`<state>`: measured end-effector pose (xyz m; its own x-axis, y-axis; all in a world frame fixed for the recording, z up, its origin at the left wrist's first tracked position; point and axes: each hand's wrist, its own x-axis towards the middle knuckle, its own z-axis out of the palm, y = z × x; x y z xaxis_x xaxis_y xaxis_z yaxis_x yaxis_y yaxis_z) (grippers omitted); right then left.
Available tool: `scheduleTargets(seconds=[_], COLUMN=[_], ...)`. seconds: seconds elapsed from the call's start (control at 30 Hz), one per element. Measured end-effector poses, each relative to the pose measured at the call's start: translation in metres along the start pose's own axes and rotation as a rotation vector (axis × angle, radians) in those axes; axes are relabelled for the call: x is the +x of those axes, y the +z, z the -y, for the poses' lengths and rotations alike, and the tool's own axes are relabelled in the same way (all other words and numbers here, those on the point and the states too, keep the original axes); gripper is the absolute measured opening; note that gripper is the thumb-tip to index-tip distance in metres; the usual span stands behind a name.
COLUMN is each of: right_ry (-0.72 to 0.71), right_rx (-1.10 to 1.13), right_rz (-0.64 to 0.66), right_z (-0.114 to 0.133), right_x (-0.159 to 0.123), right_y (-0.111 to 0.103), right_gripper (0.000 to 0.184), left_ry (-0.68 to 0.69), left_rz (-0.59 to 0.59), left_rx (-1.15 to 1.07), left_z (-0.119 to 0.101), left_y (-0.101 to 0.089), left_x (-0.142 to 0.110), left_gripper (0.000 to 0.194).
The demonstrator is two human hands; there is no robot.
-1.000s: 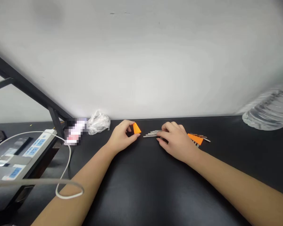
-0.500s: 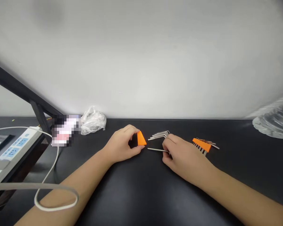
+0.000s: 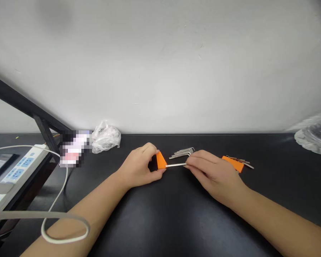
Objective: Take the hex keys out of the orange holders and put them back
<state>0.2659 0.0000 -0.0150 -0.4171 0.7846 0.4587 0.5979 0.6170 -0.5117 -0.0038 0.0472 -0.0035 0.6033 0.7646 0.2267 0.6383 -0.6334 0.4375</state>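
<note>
My left hand [image 3: 140,167] pinches an orange hex key holder [image 3: 161,160] between thumb and fingers on the black table. From the right, my right hand [image 3: 214,175] grips a silver hex key [image 3: 176,165], whose tip meets the holder's lower right edge; I cannot tell whether it sits in a hole. Several loose L-shaped hex keys [image 3: 182,153] lie side by side just behind, their bent ends close to my right fingers. Beyond that hand rests a second orange holder [image 3: 234,164], partly covered by it, with a few thin metal pieces [image 3: 246,162] behind.
A crumpled clear plastic bag [image 3: 106,137] stands near the wall at left. Further left are a white power strip [image 3: 21,166], a dark metal frame [image 3: 44,130] and a looping pale cable [image 3: 56,200]. Plastic-wrapped material [image 3: 317,137] lies at far right.
My right hand has lifted the hex key off the table and brought its tip against the orange holder. My left hand keeps its hold on the holder, nearly still.
</note>
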Motion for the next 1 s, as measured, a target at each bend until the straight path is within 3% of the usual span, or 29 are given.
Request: scheduleTargets(seconds=[0.27, 0.63, 0.73, 0.9, 1.0], right_ry=[0.024, -0.082, -0.004, 0.277, 0.193], right_rx=[0.013, 0.008, 0.138, 0.549, 0.509], right_rz=[-0.055, 0.050, 0.056, 0.165, 0.187], right_z=[-0.004, -0.006, 0.002, 0.018, 0.016], right_x=[-0.002, -0.003, -0.003, -0.004, -0.002], right_y=[0.001, 0.000, 0.005, 0.010, 0.007], right_gripper=[0.017, 0.024, 0.022, 0.026, 0.024], left_ry=[0.002, 0.045, 0.095, 0.175, 0.162], left_rz=[-0.039, -0.048, -0.067, -0.092, -0.069], left_rx=[-0.040, 0.010, 0.036, 0.029, 0.021], left_z=[0.000, -0.001, -0.006, -0.015, -0.017], left_y=[0.002, 0.003, 0.005, 0.008, 0.007], left_x=[-0.003, -0.003, -0.003, -0.003, -0.003], left_gripper=[0.043, 0.042, 0.040, 0.042, 0.040])
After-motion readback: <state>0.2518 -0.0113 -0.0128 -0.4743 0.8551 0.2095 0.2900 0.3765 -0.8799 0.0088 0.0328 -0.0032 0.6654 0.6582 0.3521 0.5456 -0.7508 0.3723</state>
